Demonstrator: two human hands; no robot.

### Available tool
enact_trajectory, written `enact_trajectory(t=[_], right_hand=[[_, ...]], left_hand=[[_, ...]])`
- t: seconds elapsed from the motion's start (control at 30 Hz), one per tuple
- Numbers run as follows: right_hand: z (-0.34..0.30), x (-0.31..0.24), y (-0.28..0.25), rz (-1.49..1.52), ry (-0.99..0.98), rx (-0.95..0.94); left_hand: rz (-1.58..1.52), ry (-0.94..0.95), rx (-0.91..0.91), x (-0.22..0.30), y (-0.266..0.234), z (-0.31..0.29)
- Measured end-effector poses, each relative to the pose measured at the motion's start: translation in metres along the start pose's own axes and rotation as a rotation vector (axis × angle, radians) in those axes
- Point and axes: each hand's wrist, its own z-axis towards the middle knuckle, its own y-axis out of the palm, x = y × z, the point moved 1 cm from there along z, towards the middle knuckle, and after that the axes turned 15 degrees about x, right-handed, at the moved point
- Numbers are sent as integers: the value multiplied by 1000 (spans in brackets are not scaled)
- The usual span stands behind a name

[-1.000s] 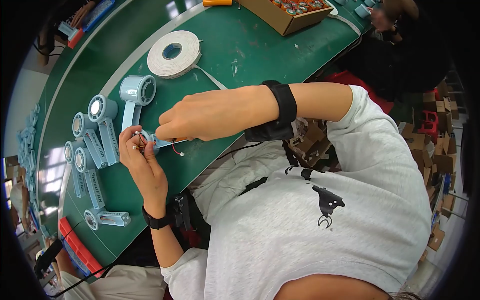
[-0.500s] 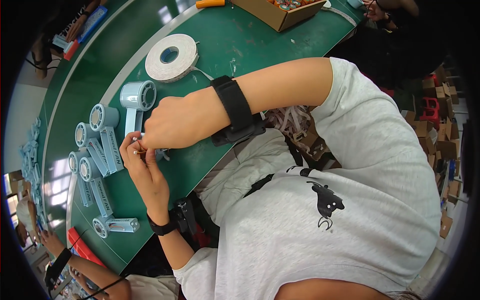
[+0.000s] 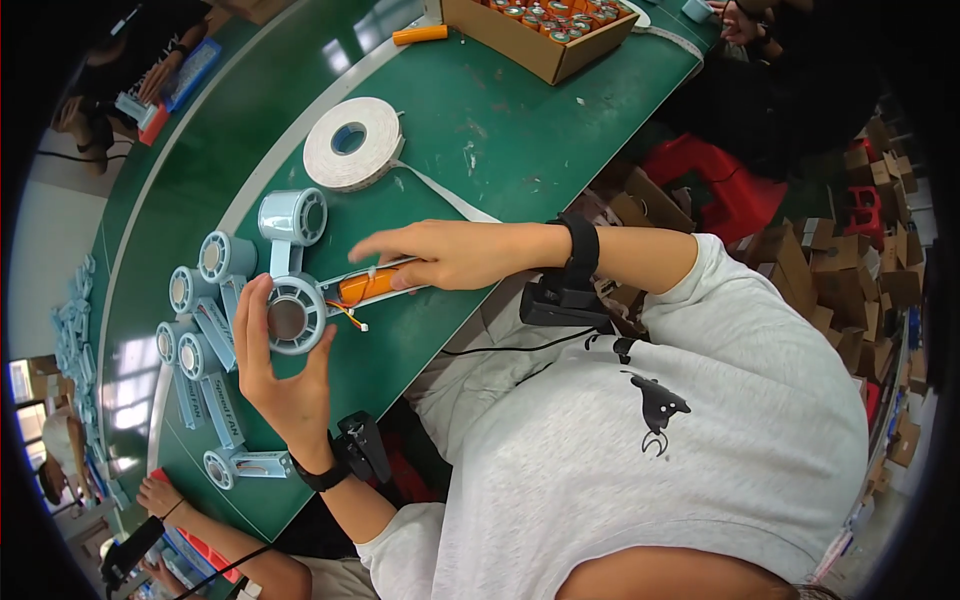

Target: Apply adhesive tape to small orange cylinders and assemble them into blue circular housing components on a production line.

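Fan (image 3: 288, 320), pale blue, is in front of the wearer, above the near edge of the green worktop (image 3: 480, 130), with its round head to the left. Left hand (image 3: 285, 390): we see the grip half open, thumb and fingers curved about the head and touching both sides; it has hold of the fan. Right hand (image 3: 460, 255): over the far end of the handle (image 3: 331, 291), forefinger straight out, thumb against the orange battery (image 3: 368, 286). We cannot tell how far this grip closes under the handle.

Containers. The handle is an open trough; the battery lies lengthwise in it, and thin wires with a white plug (image 3: 362, 326) hang out over the side. At the top edge we note a cardboard box (image 3: 510, 52), open, packed with orange cells (image 3: 560, 18) on end, round ends up. One loose cell (image 3: 420, 35) lies just beside it, outside. Upper left, a blue tray (image 3: 195, 75) near a co-worker's hand (image 3: 155, 80); its contents are too small for us to make out.

Also on the worktop: a white tape roll (image 3: 378, 145), its strip (image 3: 440, 190) trailing toward the right wrist; one fan lying just beyond the held head; more in a cluster to the left. The lowest, a side fan (image 3: 222, 468), has its handle open, wires showing inside. On the floor to the right, cartons (image 3: 840, 250) in a heap.
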Motion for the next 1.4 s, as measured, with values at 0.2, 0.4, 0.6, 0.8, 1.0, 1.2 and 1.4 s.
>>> enact_trajectory(t=[0.2, 0.4, 0.6, 0.8, 1.0, 1.2, 1.4], right_hand=[[14, 5, -17, 33, -74, 7], [47, -14, -86, -12, -8, 190], [20, 1, -161, -438, -177, 605], [87, -12, -142, -664, 103, 392], [172, 47, -149, -919, 69, 736], [135, 42, -130, -1060, -177, 516], [47, 22, -117, -278, -228, 384]], left_hand=[[8, 126, -51, 6, 16, 27], [15, 315, -213, 7, 59, 126], [157, 292, -116, -162, 109, 244], [622, 138, -412, -249, 122, 248], [337, 550, -535, -95, 122, 192], [476, 443, -679, -37, 116, 81], [308, 500, -578, -55, 121, 97]])
